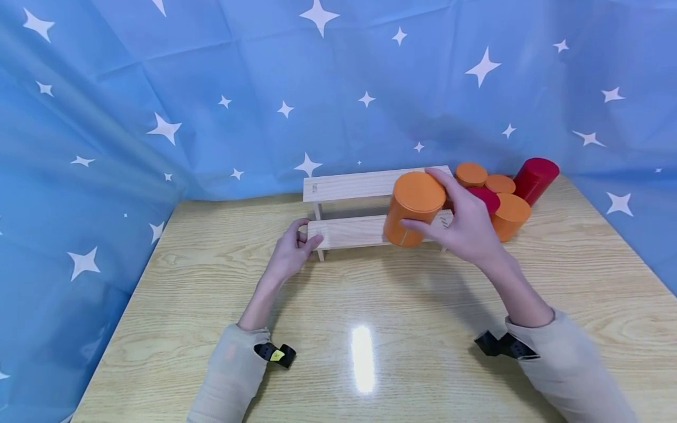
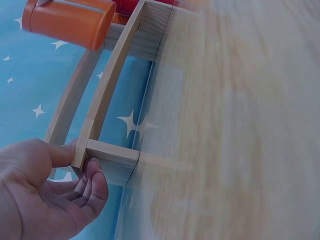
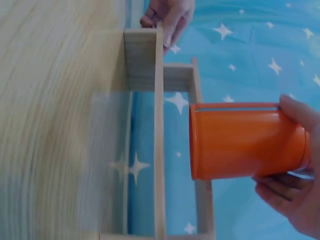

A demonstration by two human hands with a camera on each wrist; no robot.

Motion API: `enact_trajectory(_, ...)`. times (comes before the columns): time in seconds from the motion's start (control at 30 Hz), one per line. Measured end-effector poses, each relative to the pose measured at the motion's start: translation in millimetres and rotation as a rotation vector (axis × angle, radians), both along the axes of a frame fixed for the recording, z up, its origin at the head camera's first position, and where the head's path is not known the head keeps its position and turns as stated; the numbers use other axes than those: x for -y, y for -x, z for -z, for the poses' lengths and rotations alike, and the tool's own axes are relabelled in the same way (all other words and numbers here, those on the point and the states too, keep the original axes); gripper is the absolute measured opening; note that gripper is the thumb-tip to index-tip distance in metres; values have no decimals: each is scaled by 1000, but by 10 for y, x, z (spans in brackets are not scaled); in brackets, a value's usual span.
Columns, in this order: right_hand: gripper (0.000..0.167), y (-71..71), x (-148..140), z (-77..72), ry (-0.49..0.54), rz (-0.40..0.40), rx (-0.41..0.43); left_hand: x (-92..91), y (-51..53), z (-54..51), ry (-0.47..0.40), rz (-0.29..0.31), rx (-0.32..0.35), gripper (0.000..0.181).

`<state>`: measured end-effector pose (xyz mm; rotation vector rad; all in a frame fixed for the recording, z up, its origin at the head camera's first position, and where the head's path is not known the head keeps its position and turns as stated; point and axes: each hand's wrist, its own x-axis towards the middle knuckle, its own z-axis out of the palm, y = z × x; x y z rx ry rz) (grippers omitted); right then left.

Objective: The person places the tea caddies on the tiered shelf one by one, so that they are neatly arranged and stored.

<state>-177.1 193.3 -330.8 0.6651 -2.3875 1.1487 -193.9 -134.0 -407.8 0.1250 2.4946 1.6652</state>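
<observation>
A two-tier wooden rack (image 1: 349, 231) stands near the back of the table. My left hand (image 1: 290, 251) pinches the left end of its lower board, thumb on top and fingers beneath, as the left wrist view shows with the hand (image 2: 55, 190) at the board's end (image 2: 82, 150). My right hand (image 1: 468, 226) grips a large orange cylinder (image 1: 412, 205) near its top, thumb and fingers around its sides. In the right wrist view the cylinder (image 3: 245, 142) is held off the rack's long board (image 3: 159, 130), with a gap between them.
Right of the rack stand several orange and red cylinders, among them a tall red one (image 1: 536, 179) at the back and an orange one (image 1: 510, 216) in front. A blue star-patterned cloth (image 1: 254, 70) hangs behind and left of the wooden table (image 1: 412, 352).
</observation>
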Motion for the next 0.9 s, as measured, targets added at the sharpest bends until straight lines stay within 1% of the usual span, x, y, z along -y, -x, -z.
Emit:
enact_trajectory(0.1, 87, 26, 94, 38, -16, -2, 35, -3, -4, -7, -7, 2, 1, 63)
enact_trajectory(0.3, 89, 74, 268, 106, -27, -46, 76, -9, -10, -11, -6, -1, -3, 63)
enact_trajectory(0.47, 89, 90, 396, 151, -52, -69, 74, -7, -4, -8, -2, -5, -7, 64)
enact_trajectory(0.7, 90, 112, 546, 161, -41, -102, 96, -20, -8, -20, 21, -19, -8, 62)
enact_trajectory(0.9, 87, 195, 640, 179, -39, -135, 76, -25, -4, -17, 33, -29, 2, 62)
